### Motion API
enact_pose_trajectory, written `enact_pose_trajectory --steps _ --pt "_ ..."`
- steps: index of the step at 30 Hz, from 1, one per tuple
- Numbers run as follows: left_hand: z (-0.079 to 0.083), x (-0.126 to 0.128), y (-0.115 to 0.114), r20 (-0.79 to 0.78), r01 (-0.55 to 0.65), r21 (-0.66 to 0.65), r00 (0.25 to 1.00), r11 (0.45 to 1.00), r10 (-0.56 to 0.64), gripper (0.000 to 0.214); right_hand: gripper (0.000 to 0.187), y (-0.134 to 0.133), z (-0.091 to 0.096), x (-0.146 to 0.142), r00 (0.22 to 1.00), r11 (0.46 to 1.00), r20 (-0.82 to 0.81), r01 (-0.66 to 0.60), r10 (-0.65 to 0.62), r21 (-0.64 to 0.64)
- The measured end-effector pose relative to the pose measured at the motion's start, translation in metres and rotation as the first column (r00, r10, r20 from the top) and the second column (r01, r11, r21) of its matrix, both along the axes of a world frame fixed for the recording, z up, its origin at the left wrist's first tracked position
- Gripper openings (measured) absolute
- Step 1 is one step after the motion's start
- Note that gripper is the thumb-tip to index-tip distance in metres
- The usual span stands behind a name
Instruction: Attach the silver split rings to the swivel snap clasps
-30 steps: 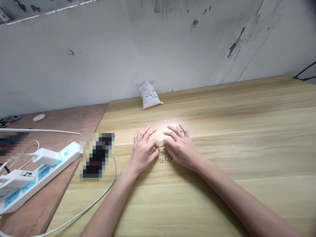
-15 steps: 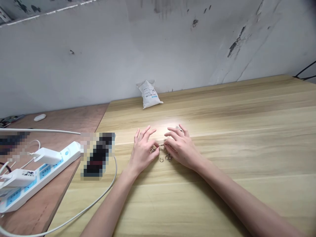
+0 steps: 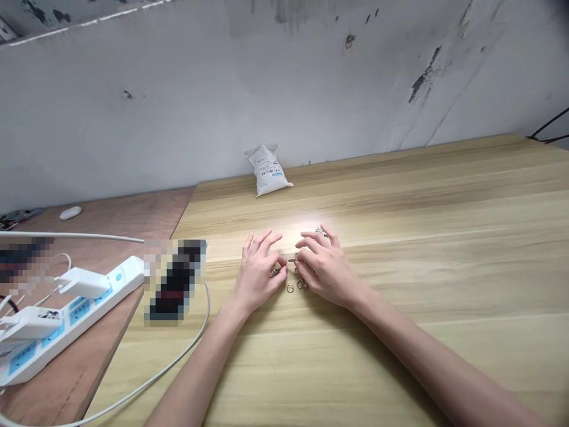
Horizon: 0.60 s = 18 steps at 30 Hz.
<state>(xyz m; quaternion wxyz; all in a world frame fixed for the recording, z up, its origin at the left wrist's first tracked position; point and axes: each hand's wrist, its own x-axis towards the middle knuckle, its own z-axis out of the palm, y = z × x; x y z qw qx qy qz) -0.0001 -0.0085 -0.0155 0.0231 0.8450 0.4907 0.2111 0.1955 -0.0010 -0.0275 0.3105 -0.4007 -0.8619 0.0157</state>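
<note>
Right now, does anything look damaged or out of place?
Yes: the wall behind the wooden table looks chipped, most clearly at upper right. The metal rings by the right hand are too small to judge.

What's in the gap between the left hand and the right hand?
In the head view, a thin metal piece bridges the left hand and right hand. Nearer the person, a loose metal ring lies on the wooden table.

Bright glare whitens a wooden table (image 3: 400,237).
Soft shadow beneath the right hand (image 3: 328,265) — coarse pixels mask a dark item (image 3: 175,281).
</note>
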Motion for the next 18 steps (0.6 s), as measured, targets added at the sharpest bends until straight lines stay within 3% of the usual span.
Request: enact_pose_trajectory --steps 18 --pt "-0.0001 0.0030 -0.0013 0.042 -0.005 -0.066 0.999 0.998 0.008 0.009 0.017 0.0023 -0.0017 0.0014 0.999 0.997 0.001 -0.032 0.032 -0.067"
